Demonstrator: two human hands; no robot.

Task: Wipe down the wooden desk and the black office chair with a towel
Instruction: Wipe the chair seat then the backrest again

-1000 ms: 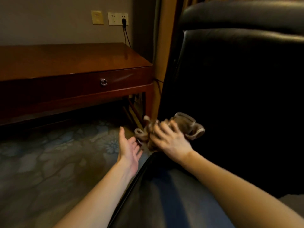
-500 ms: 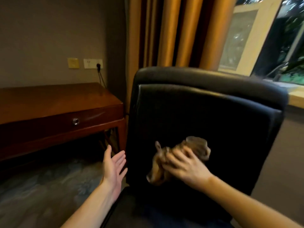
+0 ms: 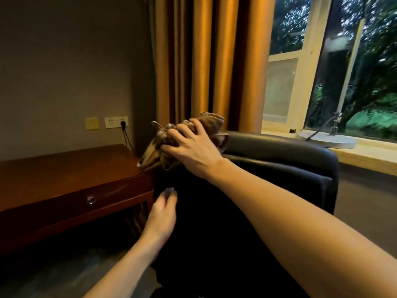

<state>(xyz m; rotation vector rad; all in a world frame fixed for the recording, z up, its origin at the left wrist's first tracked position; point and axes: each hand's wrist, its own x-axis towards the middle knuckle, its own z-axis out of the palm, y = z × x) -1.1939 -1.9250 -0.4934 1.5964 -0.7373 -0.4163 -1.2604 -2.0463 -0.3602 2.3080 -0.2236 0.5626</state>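
Observation:
The black office chair (image 3: 279, 162) fills the middle and right, its backrest facing me. A bunched brown towel (image 3: 211, 122) lies on the top left corner of the backrest. My right hand (image 3: 191, 147) grips the towel from above and holds it against the chair's top edge. My left hand (image 3: 162, 214) is lower, at the left side edge of the backrest, blurred, with its fingers pointing up and nothing in it. The wooden desk (image 3: 64, 168) stands at the left, right beside the chair.
The desk has a drawer with a metal knob (image 3: 90, 200). A plug and cable hang from the wall socket (image 3: 116, 122) behind the desk. Orange curtains (image 3: 206, 61) hang behind the chair. A lamp base (image 3: 326, 141) sits on the windowsill at the right.
My right hand has carried the towel up the backrest from its lower part to the top left corner. My left hand has moved in to the chair's left edge.

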